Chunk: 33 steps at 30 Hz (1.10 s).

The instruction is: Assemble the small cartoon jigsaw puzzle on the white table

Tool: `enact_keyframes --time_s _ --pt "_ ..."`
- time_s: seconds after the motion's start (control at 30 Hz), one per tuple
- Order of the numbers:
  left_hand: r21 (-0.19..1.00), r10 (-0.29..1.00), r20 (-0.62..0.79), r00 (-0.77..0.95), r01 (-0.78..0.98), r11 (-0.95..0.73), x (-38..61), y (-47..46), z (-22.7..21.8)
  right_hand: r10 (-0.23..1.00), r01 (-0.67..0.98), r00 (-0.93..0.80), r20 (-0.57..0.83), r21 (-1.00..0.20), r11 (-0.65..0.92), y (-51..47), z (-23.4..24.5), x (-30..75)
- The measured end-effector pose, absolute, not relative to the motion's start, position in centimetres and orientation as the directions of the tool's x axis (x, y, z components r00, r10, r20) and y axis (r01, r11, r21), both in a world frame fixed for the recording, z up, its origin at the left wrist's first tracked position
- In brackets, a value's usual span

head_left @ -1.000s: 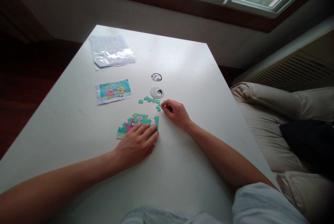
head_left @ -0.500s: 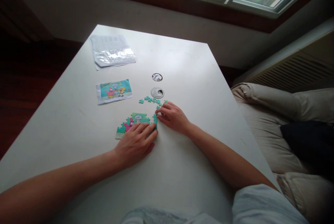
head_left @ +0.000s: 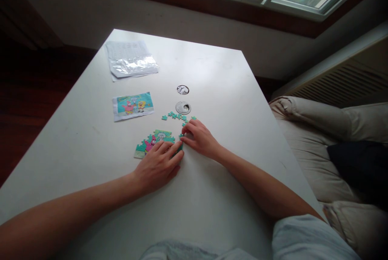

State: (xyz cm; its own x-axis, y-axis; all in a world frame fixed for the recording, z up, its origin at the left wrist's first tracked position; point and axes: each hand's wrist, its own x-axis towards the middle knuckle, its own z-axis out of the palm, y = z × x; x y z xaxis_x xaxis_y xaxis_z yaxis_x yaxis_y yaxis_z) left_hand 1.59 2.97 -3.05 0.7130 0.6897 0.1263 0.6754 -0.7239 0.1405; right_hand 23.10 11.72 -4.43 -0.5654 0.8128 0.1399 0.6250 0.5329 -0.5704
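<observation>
A partly joined jigsaw puzzle (head_left: 145, 144) in green and teal, with a pink cartoon figure and a pale cartoon head, lies on the white table. My left hand (head_left: 159, 163) rests flat over its lower right part, fingers stretched out, hiding some of the pieces. At the puzzle's right edge, my right hand (head_left: 198, 136) has thumb and index finger closed on a small teal puzzle piece (head_left: 181, 135), mostly covered by the fingertips. The two hands nearly touch there. Just beyond the right hand, several loose puzzle pieces (head_left: 173, 115) form a scattered row.
A printed picture sheet (head_left: 133, 105) with cartoon figures lies left of the loose pieces. Papers in a clear plastic sleeve (head_left: 131, 60) are at the far left. Two round inserts, one a metal grommet (head_left: 183, 107), sit in the table (head_left: 212, 78). A beige sofa (head_left: 306, 146) stands to the right.
My right hand's fingertips have drawn slightly closer toward me along the puzzle's right edge. The joined puzzle has shifted and tilted a little under my left hand, which stays nearly still.
</observation>
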Motion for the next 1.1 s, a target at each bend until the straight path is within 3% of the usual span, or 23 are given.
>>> enact_keyframes --time_s 0.37,0.7,0.83,1.1 --pt "0.137 0.689 0.126 0.714 0.675 -0.725 1.5 2.9 -3.3 0.839 0.445 -0.529 0.129 -0.800 0.403 11.7 -4.9 22.9" --pt "0.139 0.692 0.099 0.715 0.679 -0.721 1.6 3.0 -2.8 0.816 0.424 -0.525 0.241 -0.758 0.496 10.9 -4.7 22.4" --pt "0.140 0.701 0.107 0.705 0.687 -0.713 1.7 2.7 -2.8 0.835 0.487 -0.513 0.200 -0.733 0.475 11.5 -4.6 23.0" --pt "0.047 0.775 0.153 0.614 0.778 -0.626 1.4 2.9 -3.3 0.807 0.672 -0.541 0.236 -0.456 0.584 12.8 -3.8 23.4"
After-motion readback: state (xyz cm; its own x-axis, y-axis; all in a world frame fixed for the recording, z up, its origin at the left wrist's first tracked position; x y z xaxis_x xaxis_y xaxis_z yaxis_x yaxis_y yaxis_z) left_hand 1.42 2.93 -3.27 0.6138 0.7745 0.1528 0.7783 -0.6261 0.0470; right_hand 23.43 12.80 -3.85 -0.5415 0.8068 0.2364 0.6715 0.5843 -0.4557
